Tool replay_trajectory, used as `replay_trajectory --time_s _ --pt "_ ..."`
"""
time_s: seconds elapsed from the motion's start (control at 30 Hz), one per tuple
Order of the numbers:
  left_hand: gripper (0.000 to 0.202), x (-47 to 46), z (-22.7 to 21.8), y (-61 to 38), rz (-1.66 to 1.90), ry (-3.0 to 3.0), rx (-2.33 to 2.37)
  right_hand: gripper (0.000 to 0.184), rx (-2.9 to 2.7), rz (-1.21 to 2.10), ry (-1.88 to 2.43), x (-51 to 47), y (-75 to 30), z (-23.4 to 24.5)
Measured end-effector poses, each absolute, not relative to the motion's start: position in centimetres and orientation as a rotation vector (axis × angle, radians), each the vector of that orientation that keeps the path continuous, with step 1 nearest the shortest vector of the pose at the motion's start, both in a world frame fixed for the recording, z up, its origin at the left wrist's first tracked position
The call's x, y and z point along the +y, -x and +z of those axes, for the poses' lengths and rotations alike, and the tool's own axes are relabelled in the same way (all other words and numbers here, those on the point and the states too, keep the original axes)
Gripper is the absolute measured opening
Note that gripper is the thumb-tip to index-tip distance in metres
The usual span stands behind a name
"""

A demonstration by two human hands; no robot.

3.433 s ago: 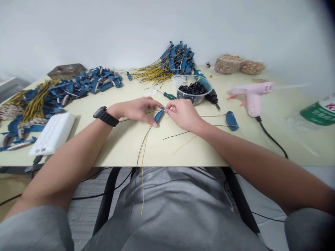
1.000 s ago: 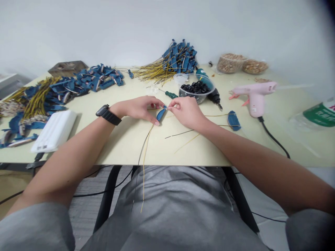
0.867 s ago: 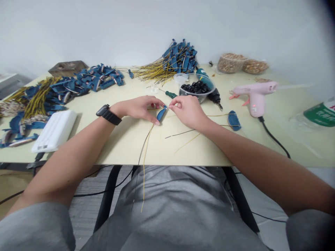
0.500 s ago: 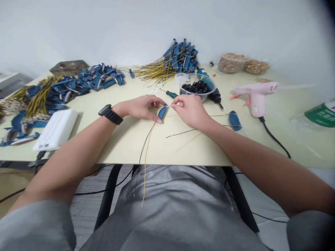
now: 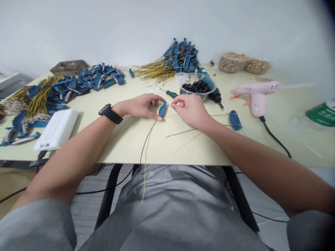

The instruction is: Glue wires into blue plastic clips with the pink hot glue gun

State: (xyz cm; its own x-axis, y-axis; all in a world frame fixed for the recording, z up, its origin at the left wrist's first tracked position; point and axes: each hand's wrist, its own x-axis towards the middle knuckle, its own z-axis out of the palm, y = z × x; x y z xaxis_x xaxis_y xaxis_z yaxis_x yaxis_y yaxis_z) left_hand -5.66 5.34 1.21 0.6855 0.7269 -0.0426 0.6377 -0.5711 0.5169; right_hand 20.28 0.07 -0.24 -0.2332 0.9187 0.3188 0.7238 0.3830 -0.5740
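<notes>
My left hand (image 5: 142,106), with a black watch on its wrist, grips a small curved blue piece (image 5: 162,109) between thumb and fingers. From that piece a black wire and a yellow wire (image 5: 145,164) hang over the table's front edge. Just right of it, my right hand (image 5: 190,108) has thumb and forefinger pinched together. Whatever lies between those fingertips is too small to make out. A second blue piece (image 5: 235,120) with wires rests on the table, beyond my right forearm.
Behind my hands are a green-handled screwdriver (image 5: 171,94), a clear tub (image 5: 215,83) of small black parts and a teal power tool (image 5: 216,96). A pink glue gun (image 5: 258,96) stands at right. Wired blue pieces (image 5: 180,55) are heaped behind; a white power bank (image 5: 56,129) lies left.
The blue piece in my left hand has turned slightly more upright, and its hanging wires have shifted a little. My right hand stays pinched in nearly the same place.
</notes>
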Motion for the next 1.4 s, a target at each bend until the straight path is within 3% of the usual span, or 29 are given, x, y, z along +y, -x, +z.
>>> replay_trajectory --time_s 0.13,0.33,0.53,0.6,0.77,0.9,1.07,1.4 --pt "0.112 4.8 2.4 6.5 0.272 -2.39 1.086 0.012 -2.018 0.417 1.414 -0.1 -20.3 0.0" --pt "0.061 5.5 1.9 6.9 0.821 -2.371 1.251 0.01 -1.98 0.475 1.365 -0.1 -20.3 -0.1" --pt "0.033 6.7 1.0 6.5 1.276 -2.276 1.341 0.011 -1.948 0.477 1.323 0.2 -20.3 -0.3" --pt "0.034 6.9 1.1 6.6 1.352 -2.253 1.392 0.016 -1.935 0.479 1.324 0.1 -20.2 -0.2" --pt "0.058 7.8 1.1 7.5 1.492 -2.29 1.51 0.043 -1.904 0.478 1.35 -0.4 -20.0 0.5" --pt "0.057 8.3 1.0 7.6 1.573 -2.321 1.549 0.056 -1.901 0.44 1.327 -0.5 -20.2 0.8" --pt "0.045 8.0 1.0 7.3 1.528 -2.373 1.56 0.057 -1.916 0.437 1.259 -0.4 -20.5 0.7" --pt "0.047 6.5 1.8 6.6 1.332 -2.416 1.685 0.058 -1.981 0.485 1.244 -0.6 -20.6 0.9"
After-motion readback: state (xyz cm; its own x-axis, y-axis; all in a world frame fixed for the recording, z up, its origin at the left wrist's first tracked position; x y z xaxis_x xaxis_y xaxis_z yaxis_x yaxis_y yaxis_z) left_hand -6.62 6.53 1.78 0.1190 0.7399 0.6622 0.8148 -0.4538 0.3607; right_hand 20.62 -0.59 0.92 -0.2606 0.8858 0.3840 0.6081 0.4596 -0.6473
